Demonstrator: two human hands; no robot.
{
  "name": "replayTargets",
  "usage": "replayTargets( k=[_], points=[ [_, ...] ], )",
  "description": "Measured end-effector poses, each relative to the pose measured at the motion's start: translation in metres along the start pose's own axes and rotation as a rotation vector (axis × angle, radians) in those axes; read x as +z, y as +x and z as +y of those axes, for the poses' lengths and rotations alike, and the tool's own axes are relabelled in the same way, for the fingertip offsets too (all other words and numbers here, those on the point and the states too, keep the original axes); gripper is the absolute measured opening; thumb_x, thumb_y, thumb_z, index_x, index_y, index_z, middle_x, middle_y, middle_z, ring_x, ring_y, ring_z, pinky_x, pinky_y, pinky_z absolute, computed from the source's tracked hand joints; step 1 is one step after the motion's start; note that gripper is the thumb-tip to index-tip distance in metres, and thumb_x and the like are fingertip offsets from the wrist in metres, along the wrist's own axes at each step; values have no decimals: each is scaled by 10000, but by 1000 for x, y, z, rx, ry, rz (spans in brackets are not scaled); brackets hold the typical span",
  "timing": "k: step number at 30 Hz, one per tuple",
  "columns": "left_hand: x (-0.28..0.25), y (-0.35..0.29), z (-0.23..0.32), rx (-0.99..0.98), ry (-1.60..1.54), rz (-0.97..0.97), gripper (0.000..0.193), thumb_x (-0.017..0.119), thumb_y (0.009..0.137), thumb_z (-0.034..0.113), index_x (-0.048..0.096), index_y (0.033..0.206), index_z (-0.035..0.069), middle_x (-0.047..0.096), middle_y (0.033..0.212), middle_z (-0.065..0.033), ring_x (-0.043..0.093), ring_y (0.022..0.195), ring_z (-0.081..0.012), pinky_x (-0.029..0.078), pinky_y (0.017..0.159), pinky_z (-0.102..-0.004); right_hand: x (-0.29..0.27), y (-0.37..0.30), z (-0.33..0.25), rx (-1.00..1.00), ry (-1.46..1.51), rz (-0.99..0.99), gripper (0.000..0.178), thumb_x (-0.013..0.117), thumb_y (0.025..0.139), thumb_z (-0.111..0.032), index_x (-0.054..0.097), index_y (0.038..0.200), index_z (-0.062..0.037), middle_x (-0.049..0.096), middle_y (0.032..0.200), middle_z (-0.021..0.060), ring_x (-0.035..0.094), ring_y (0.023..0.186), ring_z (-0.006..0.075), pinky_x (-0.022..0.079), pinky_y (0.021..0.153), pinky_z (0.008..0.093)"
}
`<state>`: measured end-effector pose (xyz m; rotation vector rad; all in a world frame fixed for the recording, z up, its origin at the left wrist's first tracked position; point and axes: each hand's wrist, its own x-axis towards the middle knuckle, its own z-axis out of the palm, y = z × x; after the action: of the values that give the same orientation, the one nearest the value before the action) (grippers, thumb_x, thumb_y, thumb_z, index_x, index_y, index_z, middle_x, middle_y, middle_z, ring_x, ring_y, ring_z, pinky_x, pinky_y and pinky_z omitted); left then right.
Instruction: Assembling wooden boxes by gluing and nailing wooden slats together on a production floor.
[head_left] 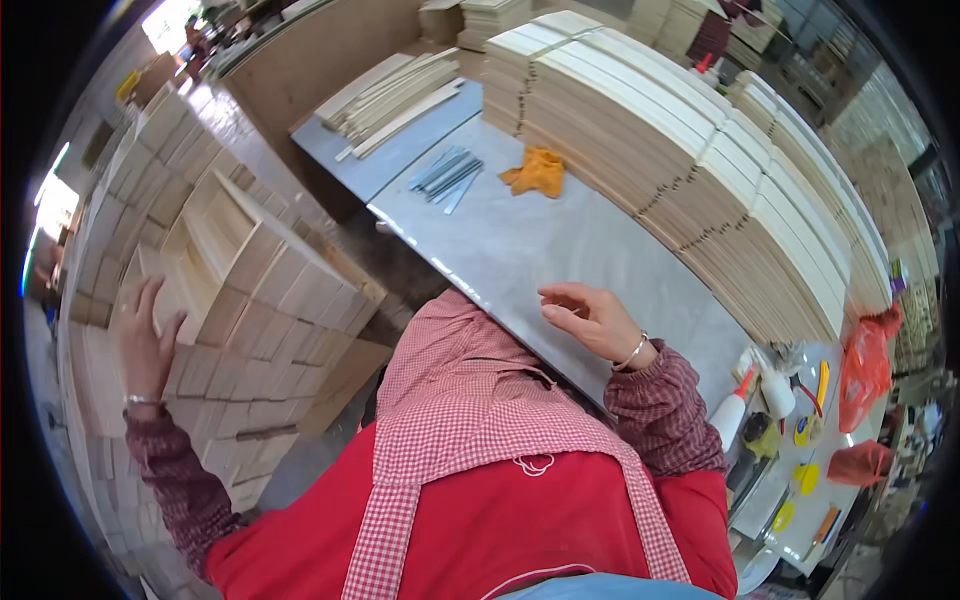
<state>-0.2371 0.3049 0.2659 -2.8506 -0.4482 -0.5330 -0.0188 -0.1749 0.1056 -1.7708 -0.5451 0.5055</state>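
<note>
My left hand [150,345] is raised at the left with its fingers apart, holding nothing. It is beside a tall stack of pale wooden boxes [255,335]; an open-topped wooden box [246,262] on the stack lies just past it. My right hand [600,325] hovers at the near edge of the grey-topped table [510,240], thumb and loosely bent fingers apart, with nothing in it. Beyond it on the table lie a crumpled orange cloth [537,172] and a loose bunch of thin grey strips [450,177].
Pale wooden slats [395,105] lie at the table's far left. Tied stacks of wooden boards [640,140] line its far side. To the right stand a white squeeze bottle with a red nozzle [728,418], yellow tape measures and a red plastic bag [866,365].
</note>
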Motion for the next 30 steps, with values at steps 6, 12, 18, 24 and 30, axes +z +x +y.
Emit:
replayTargets(
  k=[6, 12, 18, 24, 30],
  points=[
    [22, 68, 134, 503, -484, -9, 458, 703, 752, 221, 570, 1158, 57, 553, 1195, -105, 534, 1063, -273, 422, 916, -364, -42, -58, 27, 151, 43, 202, 299, 617, 850, -136, 612, 1116, 0, 651, 897, 63, 587, 761, 122, 463, 659, 215],
    [66, 76, 202, 752, -507, 7, 345, 659, 783, 331, 588, 998, 70, 581, 1006, -74, 552, 917, -252, 446, 830, -355, -74, -104, 64, 321, 227, 247, 327, 570, 896, -148, 561, 1174, 24, 636, 957, 136, 609, 802, 169, 501, 687, 253],
    [86, 37, 177, 578, -456, -141, 315, 657, 779, 316, 594, 964, 70, 584, 995, -75, 550, 891, -263, 449, 811, -354, -74, -81, 64, 406, 171, 281, 338, 560, 906, -184, 560, 1177, 17, 637, 949, 128, 604, 795, 171, 501, 680, 262],
    [111, 53, 180, 581, -474, -98, 297, 671, 751, 336, 616, 863, 67, 601, 897, -81, 569, 843, -283, 480, 753, -385, -68, -71, 63, 403, 153, 241, 334, 558, 906, -191, 566, 1169, 15, 637, 940, 122, 602, 786, 169, 503, 680, 265],
    [118, 147, 234, 805, -608, -1, 308, 675, 773, 327, 610, 930, 70, 605, 931, -75, 561, 879, -266, 465, 784, -361, -73, -108, 63, 444, 156, 400, 321, 562, 903, -177, 571, 1154, 22, 637, 933, 124, 598, 779, 169, 505, 684, 265]
  ],
)
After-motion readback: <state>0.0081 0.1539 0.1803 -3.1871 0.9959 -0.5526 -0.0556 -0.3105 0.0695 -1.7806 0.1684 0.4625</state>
